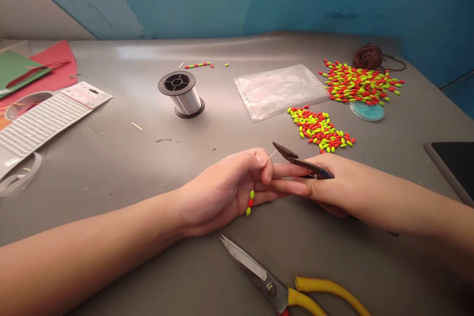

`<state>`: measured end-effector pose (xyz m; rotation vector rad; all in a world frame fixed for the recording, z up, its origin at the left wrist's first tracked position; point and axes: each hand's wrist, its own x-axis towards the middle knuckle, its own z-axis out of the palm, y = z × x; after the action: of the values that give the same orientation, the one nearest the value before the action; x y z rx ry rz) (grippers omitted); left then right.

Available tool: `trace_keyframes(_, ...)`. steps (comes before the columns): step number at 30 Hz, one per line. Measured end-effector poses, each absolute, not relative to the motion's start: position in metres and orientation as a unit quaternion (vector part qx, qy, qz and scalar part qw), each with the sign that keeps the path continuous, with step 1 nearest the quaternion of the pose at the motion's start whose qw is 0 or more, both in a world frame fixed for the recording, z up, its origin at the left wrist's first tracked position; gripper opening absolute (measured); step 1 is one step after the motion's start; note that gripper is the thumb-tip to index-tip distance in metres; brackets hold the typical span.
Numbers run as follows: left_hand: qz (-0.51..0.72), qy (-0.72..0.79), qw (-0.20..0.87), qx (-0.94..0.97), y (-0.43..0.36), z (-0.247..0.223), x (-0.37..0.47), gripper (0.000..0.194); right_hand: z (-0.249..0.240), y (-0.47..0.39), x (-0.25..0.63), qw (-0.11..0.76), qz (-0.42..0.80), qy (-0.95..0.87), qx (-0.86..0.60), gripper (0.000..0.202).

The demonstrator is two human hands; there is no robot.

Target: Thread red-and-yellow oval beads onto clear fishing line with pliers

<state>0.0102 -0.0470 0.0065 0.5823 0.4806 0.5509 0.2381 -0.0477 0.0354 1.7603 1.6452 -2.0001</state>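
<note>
My left hand (pixel 229 190) pinches a thin wire (pixel 272 154) between thumb and index finger, while its other fingers stretch toward my right hand. A short strand of beads (pixel 251 202), two yellow-green with a red one between, hangs against the left palm. In my right hand (pixel 333 182) is a pair of pliers (pixel 301 162) with dark jaws and a blue handle. The jaw tip meets the far end of the wire; whether the jaws grip it I cannot tell. Below both hands lie scissors (pixel 272 289) with yellow handles, blades spread slightly.
Behind my hands stands a wire spool (pixel 187 101). A clear plastic bag (pixel 279 90) lies beside two heaps of red and yellow-green beads (pixel 359 84), near brown cord (pixel 368 56) and a turquoise disc (pixel 367 111). A sticker sheet (pixel 48 123) is left; a dark tray-like object (pixel 454 168) is right.
</note>
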Motion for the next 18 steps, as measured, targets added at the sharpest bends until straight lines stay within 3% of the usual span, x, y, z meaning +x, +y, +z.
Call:
trace_keyframes(6,0.262,0.214,0.905,0.259,-0.048,0.0049,0.0065,0.033,0.0311,-0.0466,0.2408,-0.016,-0.646,0.503,0.574,0.028)
trace_keyframes(11,0.262,0.213,0.904,0.262,-0.0473,0.0048,0.0062,0.032,0.0293,-0.0434,0.24,-0.012,-0.658,0.49,0.571,0.036)
trace_keyframes(18,0.273,0.228,0.898,0.26,-0.0473,0.005,0.0052,0.031,0.0293,-0.0441,0.2388,-0.08,-0.71,0.402,0.572,0.044)
